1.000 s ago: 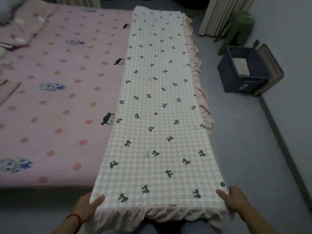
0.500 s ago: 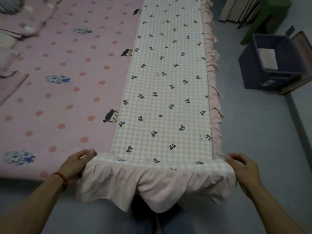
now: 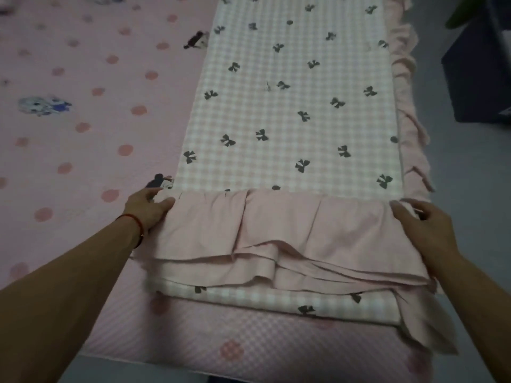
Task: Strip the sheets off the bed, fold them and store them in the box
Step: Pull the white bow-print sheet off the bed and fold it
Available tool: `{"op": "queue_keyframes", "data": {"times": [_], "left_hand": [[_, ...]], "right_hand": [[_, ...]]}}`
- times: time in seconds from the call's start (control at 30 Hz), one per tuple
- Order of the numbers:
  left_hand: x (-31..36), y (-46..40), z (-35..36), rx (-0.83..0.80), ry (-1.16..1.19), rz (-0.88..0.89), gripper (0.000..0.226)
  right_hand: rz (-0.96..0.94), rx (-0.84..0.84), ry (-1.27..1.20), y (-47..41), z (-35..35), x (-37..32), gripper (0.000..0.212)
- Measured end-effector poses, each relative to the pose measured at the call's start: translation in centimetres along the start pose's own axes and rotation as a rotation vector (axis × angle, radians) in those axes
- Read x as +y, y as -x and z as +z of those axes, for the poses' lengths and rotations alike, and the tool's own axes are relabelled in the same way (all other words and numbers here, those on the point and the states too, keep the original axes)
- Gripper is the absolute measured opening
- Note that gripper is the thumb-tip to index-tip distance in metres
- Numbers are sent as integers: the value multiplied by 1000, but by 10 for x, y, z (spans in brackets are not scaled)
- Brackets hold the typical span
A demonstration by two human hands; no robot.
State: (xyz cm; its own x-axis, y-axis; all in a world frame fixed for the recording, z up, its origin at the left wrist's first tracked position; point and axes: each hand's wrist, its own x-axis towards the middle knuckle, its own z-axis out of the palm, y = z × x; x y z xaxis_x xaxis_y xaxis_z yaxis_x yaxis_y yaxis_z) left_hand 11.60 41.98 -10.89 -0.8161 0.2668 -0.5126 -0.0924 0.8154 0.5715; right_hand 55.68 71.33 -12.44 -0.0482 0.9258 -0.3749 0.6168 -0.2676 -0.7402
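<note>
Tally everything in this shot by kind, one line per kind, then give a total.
Hands: 2, the left hand and the right hand, one at each end of the sheet's folded-over edge
Checked sheets with ruffle: 1, the sheet
Pink dotted beds: 1, the bed
Dark boxes: 1, the box, partly cut off at the frame edge
Total: 5
</note>
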Motion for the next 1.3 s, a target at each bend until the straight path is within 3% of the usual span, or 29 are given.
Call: {"op": "queue_keyframes", "data": {"times": [0.07,0.17,0.33,0.4,0.47,0.53,0.57,0.63,0.73,0.87,0.93,1.1,1.2,1.3], "left_hand": [[-5,-2,14,72,-26,26,50],[-9,1,13,162,59,95,36],[-1,-6,15,168,142,197,32],[1,-7,23,159,61,124,40],[9,0,31,223,-52,87,49],[19,17,43,343,-299,256,52],[23,28,53,370,-442,407,53],[26,42,78,284,-671,683,53],[10,29,105,42,-896,761,54],[-14,-3,106,-55,-974,800,56],[-12,-6,106,-80,-982,797,56],[-4,4,91,-133,-942,842,58],[-7,22,69,-176,-879,920,64],[-36,53,41,-179,-968,1049,73]], "right_hand": [[-95,21,139,4,1,0,34],[-155,67,146,2,-5,-9,30],[-203,83,193,-12,-4,-5,29],[-227,37,371,-12,3,0,42],[-320,104,552,-8,11,-6,57],[-503,225,712,10,25,-24,58],[-583,205,767,24,37,-35,56],[-715,8,852,49,69,-51,56],[-789,-246,1130,38,87,-26,62],[-548,-185,1213,-9,31,24,69],[-468,-240,1191,-15,18,33,73],[-418,-288,1152,-14,24,30,79],[-479,-224,1173,4,22,11,76],[-770,-307,1101,49,25,-13,73]]}}
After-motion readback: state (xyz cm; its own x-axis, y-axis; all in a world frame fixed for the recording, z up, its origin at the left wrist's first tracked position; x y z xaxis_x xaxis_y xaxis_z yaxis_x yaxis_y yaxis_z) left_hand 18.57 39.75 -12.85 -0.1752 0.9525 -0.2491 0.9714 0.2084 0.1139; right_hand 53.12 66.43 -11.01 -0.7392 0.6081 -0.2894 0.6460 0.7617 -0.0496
